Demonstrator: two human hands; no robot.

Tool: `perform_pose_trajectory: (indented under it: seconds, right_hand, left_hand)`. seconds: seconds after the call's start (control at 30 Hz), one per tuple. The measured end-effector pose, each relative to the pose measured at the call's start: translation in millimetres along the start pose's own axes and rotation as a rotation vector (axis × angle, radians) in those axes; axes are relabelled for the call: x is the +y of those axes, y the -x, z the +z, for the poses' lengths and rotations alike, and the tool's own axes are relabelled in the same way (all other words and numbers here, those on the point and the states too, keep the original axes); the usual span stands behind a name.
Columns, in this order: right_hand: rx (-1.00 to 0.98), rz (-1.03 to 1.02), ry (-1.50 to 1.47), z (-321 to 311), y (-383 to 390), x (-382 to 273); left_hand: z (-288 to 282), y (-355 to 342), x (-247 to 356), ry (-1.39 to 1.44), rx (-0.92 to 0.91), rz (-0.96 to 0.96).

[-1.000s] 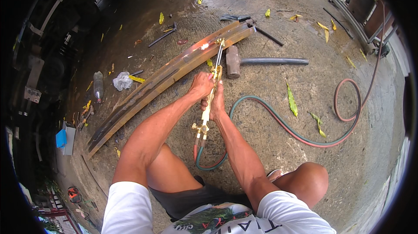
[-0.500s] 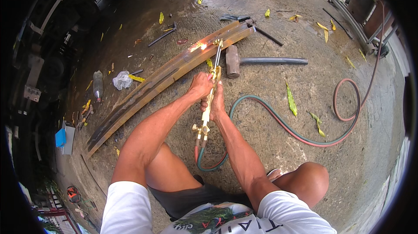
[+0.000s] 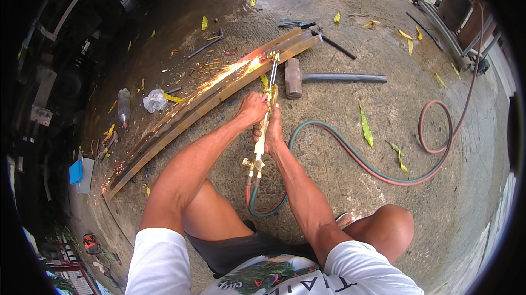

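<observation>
Both hands are closed on a brass cutting torch (image 3: 259,147). My left hand (image 3: 252,107) grips its upper part near a brass fitting, and my right hand (image 3: 272,130) wraps the body just below. The torch head rests at a long rusty steel channel (image 3: 164,144) lying diagonally on the concrete, where a bright spray of sparks (image 3: 230,71) runs down the channel to the left. A sledgehammer (image 3: 293,78) with a long metal handle lies just right of the torch tip. Red and green hoses (image 3: 372,169) lead from the torch's rear.
A wheeled cylinder cart (image 3: 455,34) stands at upper right. At left are dark metal vehicle parts (image 3: 44,92), a plastic bottle (image 3: 123,108), crumpled plastic (image 3: 155,100) and a blue box (image 3: 76,171). Short metal bars (image 3: 339,45) and yellow-green leaves (image 3: 366,125) are scattered on the concrete.
The small glow at the torch tip has grown into a large spray of sparks reaching leftward along the channel. My hands and the torch have barely moved.
</observation>
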State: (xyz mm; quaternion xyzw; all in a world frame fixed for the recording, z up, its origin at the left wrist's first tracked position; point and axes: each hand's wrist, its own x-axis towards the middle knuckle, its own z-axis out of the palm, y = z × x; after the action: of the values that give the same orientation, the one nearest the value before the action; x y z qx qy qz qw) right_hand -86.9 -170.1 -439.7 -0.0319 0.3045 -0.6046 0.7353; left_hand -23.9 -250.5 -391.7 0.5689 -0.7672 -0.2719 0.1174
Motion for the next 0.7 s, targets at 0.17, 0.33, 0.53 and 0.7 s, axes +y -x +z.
perform_pose_trajectory:
  seconds: [0.17, 0.33, 0.53, 0.7]
  right_hand:
    - [-0.007, 0.005, -0.006, -2.0, 0.8, 0.0]
    - [0.003, 0.001, 0.008, -0.9, 1.4, 0.6]
    - [-0.008, -0.008, 0.011, -1.4, 1.3, 3.4]
    - [-0.01, -0.001, 0.011, -2.2, 0.8, 4.3]
  left_hand:
    - [-5.0, 0.0, 7.7, -0.016, -0.075, -0.047]
    - [-6.6, 3.8, 9.8, 0.009, -0.06, -0.06]
    - [-7.7, 4.5, 9.3, -0.023, -0.071, -0.052]
    - [-7.2, 5.1, 8.1, -0.027, -0.061, -0.059]
